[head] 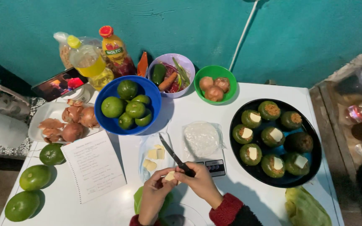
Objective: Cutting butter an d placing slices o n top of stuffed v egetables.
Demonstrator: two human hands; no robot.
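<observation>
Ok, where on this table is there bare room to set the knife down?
Bare tabletop lies between the right hand and the black tray of stuffed squashes. A smaller strip lies between the green bowl and that tray. The left side is crowded: notepad, blue bowl, onion tray, loose green fruits.

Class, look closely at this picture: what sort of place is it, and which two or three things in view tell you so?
Most likely a home kitchen, set up for preparing food. A white table holds a black pan of stuffed squashes, a blue bowl of green fruit, and the right hand grips a knife over cheese pieces.
</observation>
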